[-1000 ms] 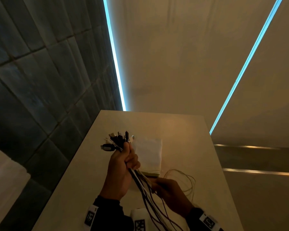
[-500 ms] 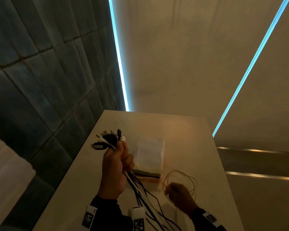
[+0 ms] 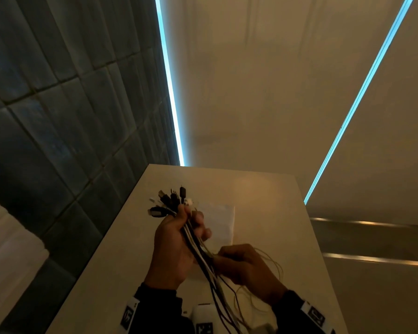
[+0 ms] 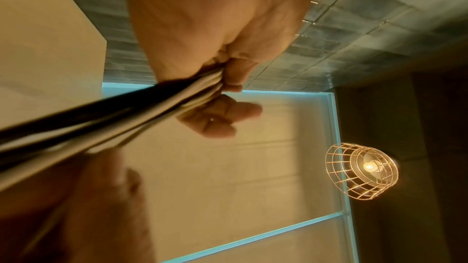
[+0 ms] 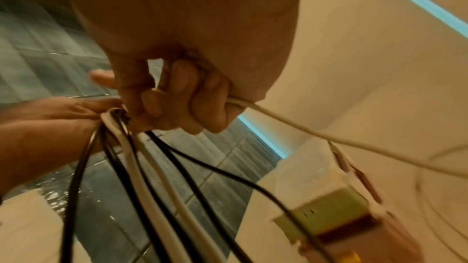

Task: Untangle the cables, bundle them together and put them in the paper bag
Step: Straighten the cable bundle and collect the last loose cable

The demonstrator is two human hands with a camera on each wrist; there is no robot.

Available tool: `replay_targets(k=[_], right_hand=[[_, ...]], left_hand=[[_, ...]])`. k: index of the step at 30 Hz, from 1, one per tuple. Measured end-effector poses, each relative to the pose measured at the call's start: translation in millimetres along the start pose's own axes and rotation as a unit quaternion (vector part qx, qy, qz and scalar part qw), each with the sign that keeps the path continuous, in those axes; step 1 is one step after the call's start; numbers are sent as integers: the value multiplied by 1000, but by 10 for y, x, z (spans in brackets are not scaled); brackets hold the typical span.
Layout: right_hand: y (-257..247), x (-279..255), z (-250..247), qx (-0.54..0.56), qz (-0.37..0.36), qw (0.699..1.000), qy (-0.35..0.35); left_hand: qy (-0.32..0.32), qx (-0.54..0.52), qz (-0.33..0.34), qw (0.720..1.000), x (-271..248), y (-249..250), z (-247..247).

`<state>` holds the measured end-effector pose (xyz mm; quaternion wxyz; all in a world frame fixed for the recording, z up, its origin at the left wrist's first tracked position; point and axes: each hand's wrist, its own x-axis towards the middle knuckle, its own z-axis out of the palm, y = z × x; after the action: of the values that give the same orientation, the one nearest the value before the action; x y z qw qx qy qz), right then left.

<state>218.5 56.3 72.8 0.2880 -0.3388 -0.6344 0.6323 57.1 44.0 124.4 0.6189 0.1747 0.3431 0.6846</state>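
Note:
My left hand (image 3: 179, 239) grips a bundle of black and white cables (image 3: 198, 247) upright above the table, with the plug ends (image 3: 171, 201) fanning out over its fist. In the left wrist view the cables (image 4: 121, 111) run out of the left hand (image 4: 217, 87). My right hand (image 3: 241, 263) is just below and to the right, touching the bundle, and it pinches a thin pale cord (image 5: 316, 133) that loops off to the right (image 3: 273, 263). The white paper bag (image 3: 222, 222) lies flat on the table behind my hands.
The long pale table (image 3: 263, 189) runs away from me, with a dark tiled wall (image 3: 58, 116) along its left side. A wire-caged lamp (image 4: 362, 171) hangs overhead. A small green and red box (image 5: 336, 213) lies on the table near the right hand.
The right hand has come back up from the table to the bundle under the left hand, bringing the thin pale cord with it. The left hand holds the bundle about where it was.

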Motion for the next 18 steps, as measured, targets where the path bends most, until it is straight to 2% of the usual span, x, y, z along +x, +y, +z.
replay_targets(k=[3, 7, 13, 18], right_hand=[[151, -31, -42, 31, 23, 999, -3], [471, 0, -100, 6, 20, 1000, 8], [1146, -64, -173, -85, 111, 989, 58], [1395, -78, -167, -63, 174, 980, 74]], left_hand=[[-51, -13, 16, 998, 8, 12, -20], [-70, 7, 45, 997, -16, 23, -8], [-65, 7, 49, 997, -20, 72, -54], [-37, 25, 49, 998, -2, 129, -109]])
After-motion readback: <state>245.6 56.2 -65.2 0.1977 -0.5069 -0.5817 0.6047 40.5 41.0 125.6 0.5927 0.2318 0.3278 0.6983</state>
